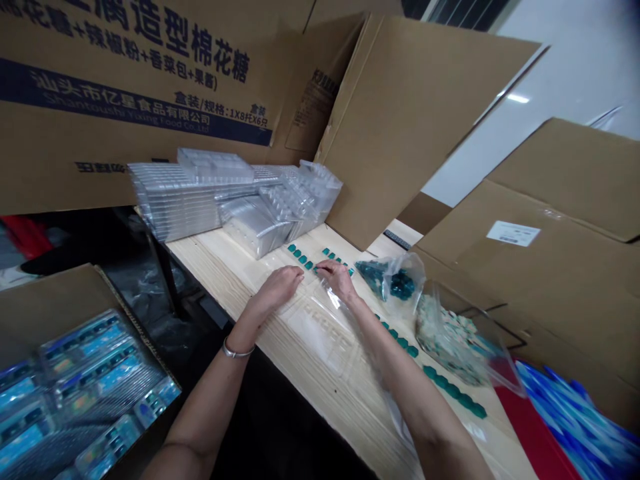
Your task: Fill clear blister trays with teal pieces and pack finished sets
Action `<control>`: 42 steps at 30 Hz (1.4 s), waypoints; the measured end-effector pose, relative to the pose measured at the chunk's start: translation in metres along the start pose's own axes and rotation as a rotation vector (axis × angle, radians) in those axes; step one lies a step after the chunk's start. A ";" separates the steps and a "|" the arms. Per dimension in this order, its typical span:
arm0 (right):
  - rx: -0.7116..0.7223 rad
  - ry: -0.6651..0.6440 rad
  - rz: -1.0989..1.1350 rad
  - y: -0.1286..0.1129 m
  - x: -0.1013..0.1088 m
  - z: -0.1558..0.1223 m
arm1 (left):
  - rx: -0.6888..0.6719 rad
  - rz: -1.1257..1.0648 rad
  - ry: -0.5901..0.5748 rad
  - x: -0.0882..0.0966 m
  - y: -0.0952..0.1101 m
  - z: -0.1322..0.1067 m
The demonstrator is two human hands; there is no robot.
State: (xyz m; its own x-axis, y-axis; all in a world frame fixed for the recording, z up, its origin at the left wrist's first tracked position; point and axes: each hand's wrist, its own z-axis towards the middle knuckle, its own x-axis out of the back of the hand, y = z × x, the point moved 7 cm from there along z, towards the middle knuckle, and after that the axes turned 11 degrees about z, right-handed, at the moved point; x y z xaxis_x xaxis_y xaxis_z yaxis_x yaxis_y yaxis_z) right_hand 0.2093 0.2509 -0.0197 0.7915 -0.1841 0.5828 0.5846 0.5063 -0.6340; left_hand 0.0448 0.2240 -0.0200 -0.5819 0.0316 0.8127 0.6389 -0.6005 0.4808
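Towering around the far end of the work surface, big cardboard cartons (pixel 415 120) stand with their flaps splayed, one printed with Chinese lettering and a dark blue band, another at the right carrying a white label (pixel 513 233). A pale wood-grain table (pixel 215 273) runs through the middle of the view. In the lower left corner, an open cardboard box (pixel 55 307) holds blue-printed packaged cards (pixel 90 373), and at the lower right a red surface (pixel 530 433) lies beside a heap of blue packets (pixel 575 420). Stacks of clear plastic blister trays (pixel 200 200) are piled on the table against the cartons. Nearer, a clear plastic tray (pixel 320 330) lies on the table under both hands, its edge rising by the right hand (pixel 336 279). Just to the right sit two clear bags, one of teal pieces (pixel 393 280), the other of pale and teal pieces (pixel 450 340). Small teal pieces (pixel 300 260) run in neat rows on the table just beyond the hands, and another row (pixel 450 390) lines up to the right of the right forearm. The left hand (pixel 274 288), a metal bangle (pixel 238 349) on its wrist, rests palm down, fingers loosely together, at the tray's edge. The right hand's fingers (pixel 340 273) curve down at the teal row, and whether they pinch anything cannot be told
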 end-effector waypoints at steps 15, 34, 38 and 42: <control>0.172 -0.350 -0.262 -0.012 -0.022 0.003 | -0.005 -0.037 -0.037 -0.001 0.000 -0.002; 0.016 -0.225 -0.375 -0.149 0.071 -0.114 | -0.271 -0.118 0.029 0.022 0.099 0.023; -0.116 -0.072 -0.257 -0.189 0.119 -0.201 | -0.507 -0.041 -0.044 -0.024 0.204 0.065; -0.172 0.074 -0.213 -0.188 0.141 -0.280 | -0.476 0.184 -0.173 -0.095 0.261 0.115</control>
State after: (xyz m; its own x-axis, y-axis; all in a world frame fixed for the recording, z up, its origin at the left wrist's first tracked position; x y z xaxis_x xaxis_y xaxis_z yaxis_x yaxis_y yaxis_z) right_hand 0.2609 -0.1062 0.0400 0.6550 -0.3352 0.6772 0.7556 0.3006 -0.5820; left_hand 0.3247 0.1559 0.0656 -0.3645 -0.0016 0.9312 0.4003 -0.9032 0.1551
